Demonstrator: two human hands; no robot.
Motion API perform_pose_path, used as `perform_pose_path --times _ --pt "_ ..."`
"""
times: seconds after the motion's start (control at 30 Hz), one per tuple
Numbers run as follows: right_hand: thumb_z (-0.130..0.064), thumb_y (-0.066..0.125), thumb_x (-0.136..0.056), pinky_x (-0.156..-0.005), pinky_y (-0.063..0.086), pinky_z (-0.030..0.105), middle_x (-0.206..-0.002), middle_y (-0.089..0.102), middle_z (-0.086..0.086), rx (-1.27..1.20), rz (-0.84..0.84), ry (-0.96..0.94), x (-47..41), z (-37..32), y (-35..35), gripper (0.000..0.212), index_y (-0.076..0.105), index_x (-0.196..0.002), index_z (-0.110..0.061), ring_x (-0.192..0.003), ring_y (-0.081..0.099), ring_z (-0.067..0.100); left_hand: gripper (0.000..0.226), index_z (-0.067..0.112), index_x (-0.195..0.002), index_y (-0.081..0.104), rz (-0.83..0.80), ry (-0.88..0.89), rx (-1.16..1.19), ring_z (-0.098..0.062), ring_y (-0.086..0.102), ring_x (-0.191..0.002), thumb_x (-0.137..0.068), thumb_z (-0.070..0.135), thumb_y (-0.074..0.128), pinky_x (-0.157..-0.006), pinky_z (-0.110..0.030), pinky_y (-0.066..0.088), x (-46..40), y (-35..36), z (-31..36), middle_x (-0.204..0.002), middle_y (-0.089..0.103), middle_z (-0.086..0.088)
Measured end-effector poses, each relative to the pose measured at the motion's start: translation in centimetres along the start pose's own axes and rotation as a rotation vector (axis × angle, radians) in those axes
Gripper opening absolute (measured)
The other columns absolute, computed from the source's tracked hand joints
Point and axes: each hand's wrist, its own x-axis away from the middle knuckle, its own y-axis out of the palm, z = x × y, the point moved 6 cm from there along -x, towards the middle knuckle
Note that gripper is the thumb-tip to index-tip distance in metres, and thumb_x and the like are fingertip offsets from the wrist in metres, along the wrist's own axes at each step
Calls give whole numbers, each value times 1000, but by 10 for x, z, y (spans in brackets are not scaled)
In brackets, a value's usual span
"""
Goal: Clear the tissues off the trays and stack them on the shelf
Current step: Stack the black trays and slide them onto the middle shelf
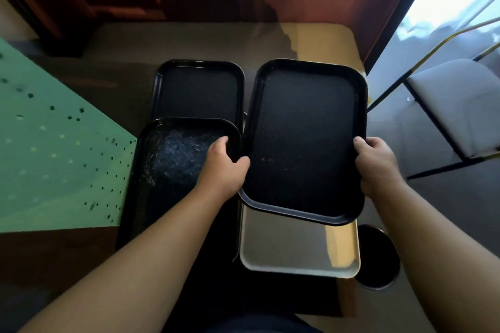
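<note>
Both hands are gripping one black tray by its long edges: the left hand is clamping the left rim, thumb on top, while the right hand is clasping the right rim, its fingers hidden beneath. This tray is tilting above a silver tray, covering that one's far part. Two more black trays are lying on the tabletop to the left: a far one and a scratched near one overlapping it, partly hidden by the left forearm. A dark round opening is sitting just right of the silver tray; its nature is hard to make out. No writing is readable anywhere.
</note>
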Motion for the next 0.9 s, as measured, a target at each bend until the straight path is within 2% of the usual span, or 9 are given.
perform_pose_path --times 0.13,0.2,0.27,0.33,0.43,0.57,0.67,0.77,0.9 --pt "-32 55 -100 -85 61 49 -108 73 8 -88 -105 10 37 -4 38 20 64 -114 -19 -99 71 28 53 17 -135 58 55 -170 224 -21 64 -116 -90 44 62 -104 -40 49 12 -32 -37 -132 64 -1" --pt "-32 55 -101 -87 61 48 -108 74 8 -120 -181 38 54 -6 66 24 65 -117 -16 -99 72 28 33 11 -117 69 45 -266 461 -25 72 -99 -93 34 63 -96 -43 56 22 -46 -58 -109 76 -9" --pt "-30 50 -105 -90 59 46 -108 72 6 -116 -259 67 73 -5 92 23 62 -118 -16 -100 70 26 22 11 -110 71 74 -301 570 -27 73 -97 -98 27 62 -95 -43 56 33 -60 -79 -103 77 -10" --pt "-30 46 -106 -94 57 47 -111 70 5 -73 -341 88 92 2 117 22 61 -121 -21 -102 68 25 24 16 -111 70 137 -279 491 -23 70 -101 -101 33 58 -96 -40 54 46 -79 -101 -107 75 -5" --pt "-34 49 -102 -96 56 49 -114 71 3 25 -404 65 115 19 149 27 63 -123 -25 -103 69 25 51 15 -126 66 263 -281 287 -26 66 -113 -96 53 53 -100 -45 53 69 -103 -133 -119 71 -3" --pt "-30 48 -100 -96 56 46 -112 71 0 107 -433 75 142 40 179 27 66 -121 -30 -102 68 25 57 6 -148 48 404 -346 81 -34 49 -137 -103 42 50 -111 -47 41 94 -119 -165 -149 52 -15" --pt "-24 50 -97 -91 58 48 -108 71 5 125 -452 134 152 53 191 21 66 -112 -23 -97 68 28 49 5 -143 54 483 -367 3 -31 49 -133 -102 32 54 -107 -40 40 101 -127 -182 -149 45 -12" --pt "-21 52 -94 -86 60 47 -106 71 11 144 -464 159 157 62 196 23 66 -112 -17 -94 69 32 47 7 -142 56 462 -410 34 -29 46 -135 -99 26 57 -108 -39 39 103 -126 -198 -151 42 -8" --pt "-14 51 -96 -90 59 50 -106 69 12 141 -463 177 159 65 195 22 65 -113 -18 -96 67 33 52 15 -153 42 358 -428 136 -29 41 -143 -102 21 51 -113 -42 36 104 -115 -207 -159 40 -7"
